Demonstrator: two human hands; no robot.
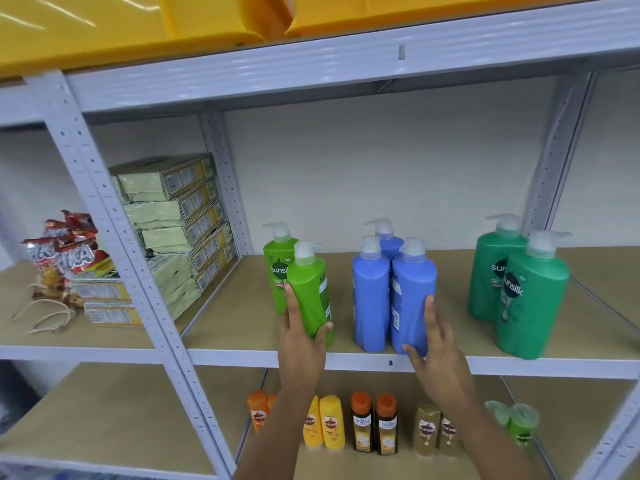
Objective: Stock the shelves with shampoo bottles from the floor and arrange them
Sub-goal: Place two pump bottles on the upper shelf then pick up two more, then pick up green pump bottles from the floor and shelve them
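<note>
Grey metal rack, brown shelf [450,299] at chest level. My left hand [300,336] wraps front lime bottle [311,292], standing at shelf's front edge, second lime bottle just behind. My right hand [437,344], fingers straight, touches front-right blue bottle [412,296]. Teal bottles [519,289] well right. Small bottles on shelf below.
</note>
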